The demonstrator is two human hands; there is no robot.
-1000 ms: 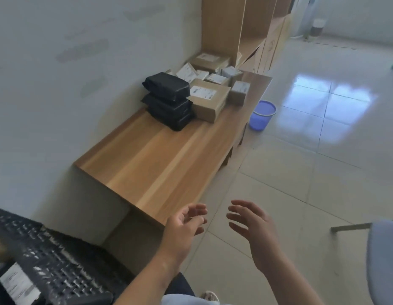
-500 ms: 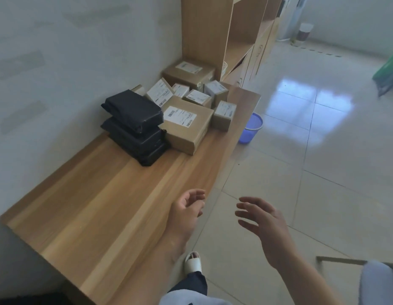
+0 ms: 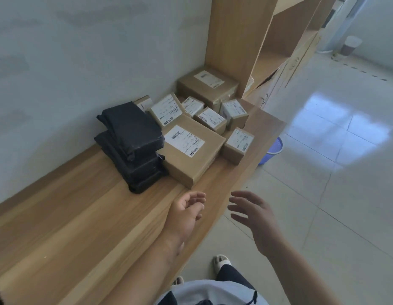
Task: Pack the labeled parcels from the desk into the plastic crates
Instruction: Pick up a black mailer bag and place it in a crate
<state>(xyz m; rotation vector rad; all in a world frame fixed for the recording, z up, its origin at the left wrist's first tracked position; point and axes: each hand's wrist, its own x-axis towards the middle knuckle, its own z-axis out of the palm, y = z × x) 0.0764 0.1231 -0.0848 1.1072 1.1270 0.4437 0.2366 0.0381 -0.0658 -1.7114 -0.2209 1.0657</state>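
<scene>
I see the table (image 3: 85, 216) running along the wall on the left. At its far end, a stack of wrapped parcels (image 3: 131, 142) sits against the wall side. Just right of it and touching, a large box (image 3: 191, 155). Right of that, a small box (image 3: 237, 146) near the table edge. Behind these, a cluster of small boxes (image 3: 200, 111), then another large box (image 3: 207, 86) against the shelf unit (image 3: 233, 40). A basket (image 3: 271, 150) stands on the floor past the table edge. Both hands, left (image 3: 186, 212) and right (image 3: 255, 216), hover in front of the parcels.
</scene>
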